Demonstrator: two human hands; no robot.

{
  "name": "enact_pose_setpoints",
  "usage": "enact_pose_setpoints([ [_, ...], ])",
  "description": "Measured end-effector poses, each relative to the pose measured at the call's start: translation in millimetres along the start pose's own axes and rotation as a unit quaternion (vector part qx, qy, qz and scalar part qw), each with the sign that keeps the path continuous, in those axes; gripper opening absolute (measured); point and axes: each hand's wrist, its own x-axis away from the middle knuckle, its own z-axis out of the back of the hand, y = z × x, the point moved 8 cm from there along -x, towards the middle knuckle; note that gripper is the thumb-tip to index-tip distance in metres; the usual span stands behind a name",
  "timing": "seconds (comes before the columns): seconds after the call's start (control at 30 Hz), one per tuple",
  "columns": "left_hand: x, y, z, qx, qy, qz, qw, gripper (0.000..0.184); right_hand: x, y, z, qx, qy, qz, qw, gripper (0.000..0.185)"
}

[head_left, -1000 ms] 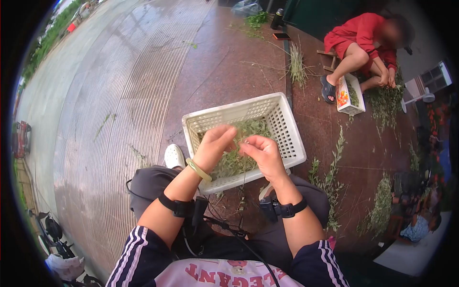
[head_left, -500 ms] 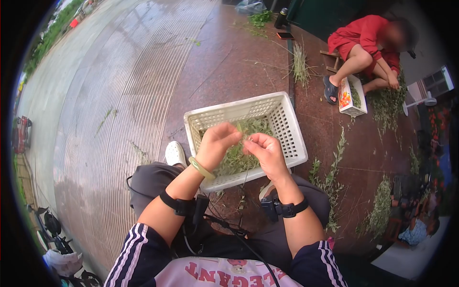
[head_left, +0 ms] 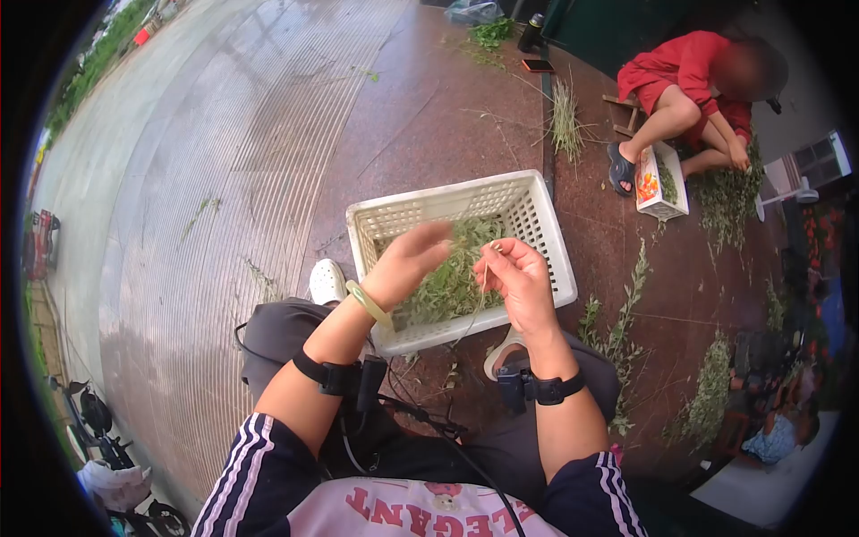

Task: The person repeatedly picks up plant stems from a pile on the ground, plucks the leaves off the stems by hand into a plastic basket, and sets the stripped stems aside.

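A white perforated crate (head_left: 438, 204) stands on the floor between my feet, with green leafy sprigs (head_left: 447, 286) inside it. Over its right half, my right hand (head_left: 517, 279) pinches a thin plant stem (head_left: 484, 279) that hangs below the fingers. My left hand (head_left: 413, 259), with a pale bangle on its wrist, is over the left half of the crate; its fingers are smeared by motion, and whether they hold anything is hidden. A gap separates the two hands.
At the upper right a person in red (head_left: 684, 80) sits by a small white box (head_left: 663, 201) of greens. Cut stalks (head_left: 565, 121), a phone (head_left: 538, 65) and a dark bottle (head_left: 531, 32) lie or stand beyond the crate. Leafy branches (head_left: 626, 327) lie to the right.
My hands, close together before, have moved apart. My right hand has shifted right with the stem, and my left hand's fingers have become blurred.
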Motion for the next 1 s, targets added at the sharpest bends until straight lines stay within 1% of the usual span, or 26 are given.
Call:
enact_pose_setpoints([
  [0.1, 10.8, -5.9, -42.9, 0.027, -0.118, -0.021, 0.992, 0.036, -2.9, -9.4, 10.6, -0.08, 0.038, 0.02, 0.996, 0.012],
  [0.17, 29.8, -7.6, -71.6, -0.01, -0.274, 0.033, 0.961, 0.031, -6.6, -14.5, 25.9, -0.131, 0.057, 0.041, 0.989, 0.011],
  [0.2, 39.5, -7.0, -86.1, -0.031, -0.354, 0.058, 0.933, 0.029, -8.6, -20.3, 37.6, -0.161, 0.073, 0.056, 0.983, 0.011],
  [0.27, 36.1, -13.0, -83.8, -0.013, -0.325, 0.06, 0.944, 0.025, -12.6, -35.6, 72.9, -0.227, 0.097, 0.101, 0.964, 0.009],
  [0.3, 33.5, -13.8, -79.9, -0.006, -0.313, 0.06, 0.948, 0.023, -12.1, -44.4, 96.6, -0.264, 0.122, 0.129, 0.948, 0.007],
  [0.33, 29.9, -4.1, -71.4, -0.021, -0.275, 0.041, 0.96, 0.02, -8.2, -54.0, 119.0, -0.287, 0.153, 0.154, 0.933, 0.007],
  [0.37, 26.6, -11.6, -61.9, -0.013, -0.259, 0.047, 0.965, 0.019, -1.6, -63.1, 140.2, -0.31, 0.183, 0.182, 0.915, 0.007],
  [0.5, 39.3, -25.3, -47.0, -0.007, -0.254, 0.115, 0.96, 0.017, 30.1, -71.5, 214.9, -0.381, 0.255, 0.28, 0.844, 0.008],
  [0.53, 43.6, -31.6, -39.8, -0.046, -0.255, 0.118, 0.958, 0.016, 40.2, -71.6, 231.3, -0.389, 0.255, 0.307, 0.83, 0.008],
  [0.57, 47.9, -37.7, -31.8, -0.085, -0.251, 0.121, 0.957, 0.015, 53.3, -71.3, 244.1, -0.405, 0.279, 0.318, 0.811, 0.008],
  [0.63, 51.9, -42.4, -15.3, -0.127, -0.227, 0.082, 0.962, 0.015, 77.7, -69.8, 273.2, -0.428, 0.314, 0.339, 0.776, 0.01],
  [0.7, 61.3, -32.3, -1.4, -0.112, -0.189, 0.106, 0.97, 0.015, 99.1, -70.8, 293.9, -0.414, 0.33, 0.338, 0.778, 0.013],
  [0.73, 62.9, -22.6, 2.9, -0.116, -0.187, 0.065, 0.973, 0.016, 111.0, -72.1, 296.0, -0.408, 0.34, 0.335, 0.778, 0.014],
  [0.83, 70.4, 25.4, 20.3, -0.112, -0.13, 0.017, 0.985, 0.015, 127.9, -86.7, 271.2, -0.362, 0.278, 0.282, 0.844, 0.023],
  [0.87, 72.4, 44.4, 31.8, -0.108, -0.097, -0.011, 0.989, 0.014, 137.5, -88.9, 261.3, -0.344, 0.281, 0.236, 0.864, 0.029],
  [0.97, 96.5, 110.9, 74.2, -0.077, 0.012, -0.088, 0.993, 0.014, 178.4, -98.3, 252.0, -0.296, 0.274, 0.232, 0.885, 0.033],
  [1.0, 107.6, 130.3, 96.4, -0.079, 0.067, -0.116, 0.988, 0.014, 193.4, -95.1, 259.7, -0.293, 0.271, 0.233, 0.887, 0.03],
])
